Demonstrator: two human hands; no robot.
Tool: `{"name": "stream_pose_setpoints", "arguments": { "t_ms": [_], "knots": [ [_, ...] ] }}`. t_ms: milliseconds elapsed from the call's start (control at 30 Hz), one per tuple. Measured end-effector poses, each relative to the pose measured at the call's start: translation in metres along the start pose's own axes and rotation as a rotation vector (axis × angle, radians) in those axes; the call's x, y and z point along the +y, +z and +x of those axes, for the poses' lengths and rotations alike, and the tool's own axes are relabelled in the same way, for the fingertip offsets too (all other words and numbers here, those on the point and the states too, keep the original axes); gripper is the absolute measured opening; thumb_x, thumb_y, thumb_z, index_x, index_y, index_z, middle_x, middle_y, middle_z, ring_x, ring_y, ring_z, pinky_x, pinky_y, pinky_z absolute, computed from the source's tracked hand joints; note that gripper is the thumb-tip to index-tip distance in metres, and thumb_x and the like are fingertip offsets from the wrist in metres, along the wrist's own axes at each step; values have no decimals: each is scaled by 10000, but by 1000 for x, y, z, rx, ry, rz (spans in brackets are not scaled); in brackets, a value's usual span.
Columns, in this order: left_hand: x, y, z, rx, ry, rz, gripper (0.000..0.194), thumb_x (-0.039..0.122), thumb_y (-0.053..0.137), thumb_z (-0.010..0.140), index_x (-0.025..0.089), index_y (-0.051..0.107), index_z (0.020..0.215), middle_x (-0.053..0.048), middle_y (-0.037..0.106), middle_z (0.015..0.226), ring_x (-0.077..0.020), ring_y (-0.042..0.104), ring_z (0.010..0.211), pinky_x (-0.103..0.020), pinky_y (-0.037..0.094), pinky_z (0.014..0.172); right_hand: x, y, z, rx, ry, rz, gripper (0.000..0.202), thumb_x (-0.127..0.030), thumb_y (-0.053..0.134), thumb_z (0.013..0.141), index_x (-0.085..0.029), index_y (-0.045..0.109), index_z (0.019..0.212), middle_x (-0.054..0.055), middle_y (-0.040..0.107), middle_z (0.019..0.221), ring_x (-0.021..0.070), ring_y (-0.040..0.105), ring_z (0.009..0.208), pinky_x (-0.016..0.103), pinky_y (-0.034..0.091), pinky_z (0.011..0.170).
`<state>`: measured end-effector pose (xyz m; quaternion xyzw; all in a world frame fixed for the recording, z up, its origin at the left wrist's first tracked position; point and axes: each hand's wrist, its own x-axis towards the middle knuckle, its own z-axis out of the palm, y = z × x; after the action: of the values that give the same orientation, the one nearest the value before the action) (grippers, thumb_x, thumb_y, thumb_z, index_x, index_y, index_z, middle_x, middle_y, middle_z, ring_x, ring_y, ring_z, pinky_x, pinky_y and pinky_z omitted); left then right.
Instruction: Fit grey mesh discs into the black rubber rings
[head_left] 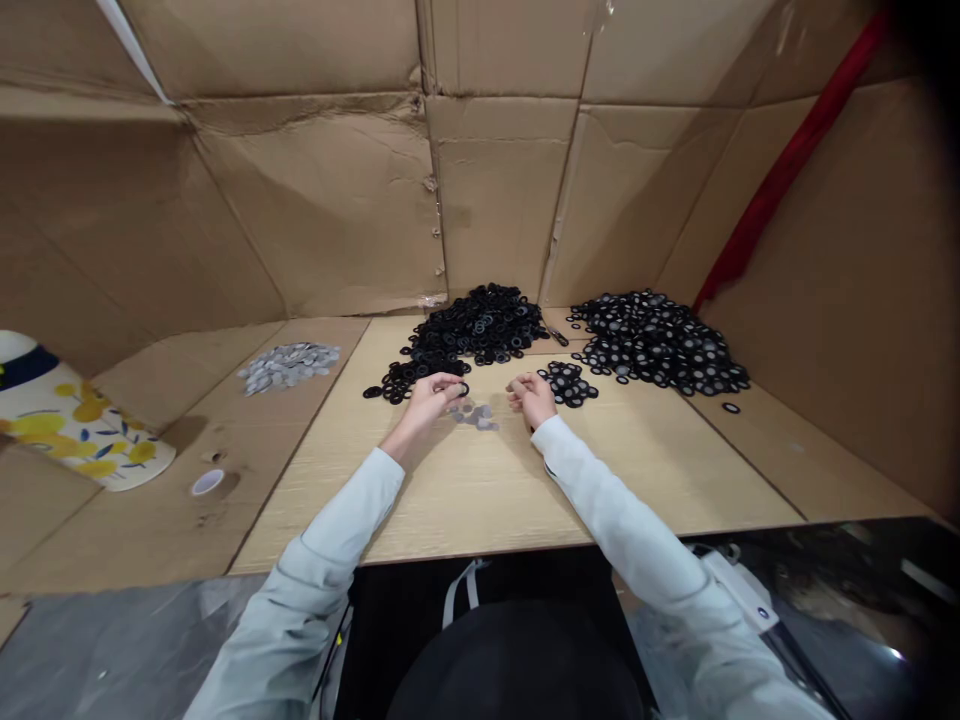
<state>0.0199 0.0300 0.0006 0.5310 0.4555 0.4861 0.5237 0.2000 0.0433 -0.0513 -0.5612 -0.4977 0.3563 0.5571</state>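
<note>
Near the middle of the board, my left hand (433, 398) pinches a black ring (464, 390) between thumb and fingertips. My right hand (534, 398) is a short way to the right, its fingers curled together; whatever may be in them is too small to make out. Several loose grey discs (480, 418) lie on the board between and just below the hands. Beside my right hand is a small heap of black rings with grey centres (568, 384). Behind my left hand, a large pile of plain black rings (484, 325) spreads toward the front left.
A pile of grey discs (289, 367) lies at the left. At the back right is a large pile of grey-centred rings (660, 342), with a dark slim tool (556, 336) near it. A floral flask (82, 420) and a white cap (208, 482) stand left. Cardboard walls (315, 210) enclose the table.
</note>
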Motion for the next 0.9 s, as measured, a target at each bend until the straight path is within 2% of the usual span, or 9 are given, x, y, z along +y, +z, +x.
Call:
{"name": "stream_pose_setpoints", "arguments": {
  "t_ms": [100,267,367,467,567,667,767,900],
  "knots": [
    [4,7,-7,-7,-29,-20,177,184,663,631,111,605,782,-62,607,851,-127,603,716,-333,483,773,6,-2,6,85,131,256,167,-297,552,622,-199,418,641,-39,528,573,74,476,450,198,415,446],
    [6,7,-8,-7,-63,-28,148,158,650,647,109,604,778,-70,612,864,-124,608,708,-336,475,798,-10,-8,5,73,113,496,210,-270,625,595,-196,438,656,-18,567,609,80,491,488,206,434,471],
    [4,5,-8,-22,-104,-87,148,145,645,647,109,598,784,-78,621,866,-137,621,728,-345,468,824,-34,-28,0,23,82,622,218,-257,653,611,-198,452,674,-5,585,659,92,528,557,221,460,536],
    [1,5,-8,-46,-129,-151,153,138,642,648,115,601,793,-90,632,877,-159,629,779,-348,468,845,-58,-64,-7,-37,21,657,157,-264,615,667,-214,468,690,-4,593,724,105,560,652,234,475,598],
    [-3,5,-6,-81,-167,-211,145,131,653,637,121,608,775,-88,640,869,-175,629,805,-352,479,850,-69,-96,-13,-70,-4,637,64,-272,546,723,-229,498,716,-3,599,796,108,574,718,241,483,643],
    [-4,8,-5,-101,-229,-245,135,116,663,625,131,615,750,-71,645,823,-181,630,805,-357,492,844,-68,-111,-16,-144,81,592,46,-235,557,712,-218,514,711,-1,609,801,105,583,703,243,490,644],
    [-4,10,-6,-111,-245,-244,123,113,659,626,141,624,740,-69,650,831,-186,624,829,-352,503,836,-61,-111,-16,-233,201,497,104,-216,606,683,-197,504,691,15,630,794,111,595,668,246,499,605],
    [-6,10,-7,-119,-246,-239,110,90,640,632,137,631,730,-73,642,885,-176,625,818,-359,501,854,-49,-99,-17,-341,463,180,215,-174,678,619,-179,467,663,43,649,712,132,601,577,260,510,509]
  ]
}}
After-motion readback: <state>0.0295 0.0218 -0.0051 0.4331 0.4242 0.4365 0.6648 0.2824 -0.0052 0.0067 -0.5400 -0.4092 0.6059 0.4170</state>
